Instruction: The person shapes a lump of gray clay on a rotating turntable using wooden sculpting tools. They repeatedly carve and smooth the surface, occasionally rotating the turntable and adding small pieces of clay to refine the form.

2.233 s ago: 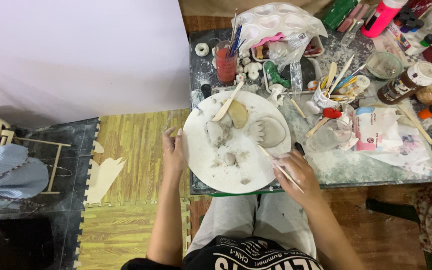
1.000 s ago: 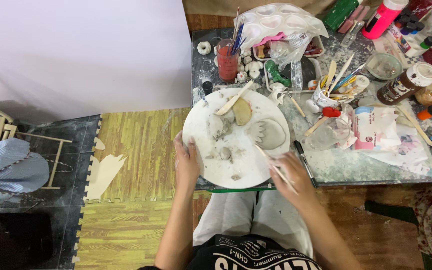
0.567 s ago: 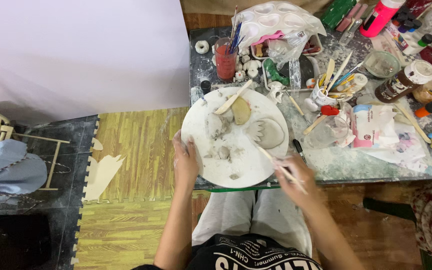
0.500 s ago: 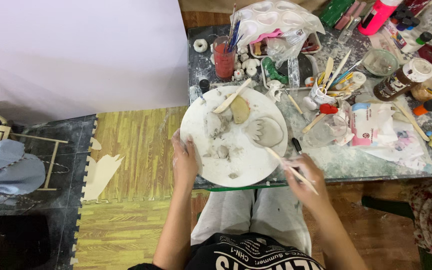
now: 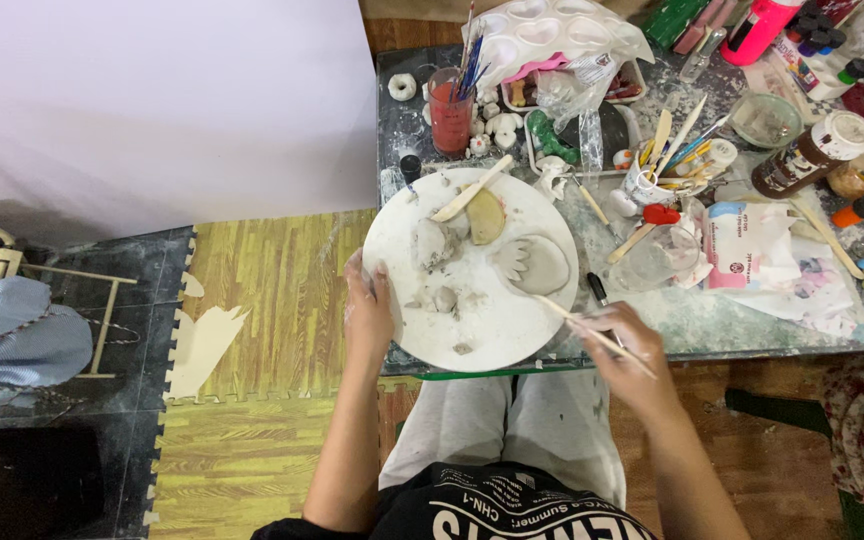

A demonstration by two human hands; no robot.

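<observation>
A round white board (image 5: 492, 325) lies on the table's near left corner. On it are lumps of grey clay (image 5: 436, 243), a flat shell-shaped clay piece (image 5: 536, 262), a tan clay piece (image 5: 486, 216) and a wooden spatula (image 5: 471, 189). My left hand (image 5: 367, 308) grips the board's left rim. My right hand (image 5: 627, 350) holds a thin wooden stick tool (image 5: 577, 323) whose tip reaches the shell-shaped piece.
The table (image 5: 712, 320) is crowded: a red cup of brushes (image 5: 450, 100), a white paint palette (image 5: 542, 25), a tool cup (image 5: 652, 180), a brown jar (image 5: 802, 155), a wipes pack (image 5: 747, 245), a glass bowl (image 5: 764, 118). Foam floor mats (image 5: 252, 330) lie left.
My left hand shifted along the board's left rim and the board turned a little. My right hand drew back toward the table edge with the stick tool.
</observation>
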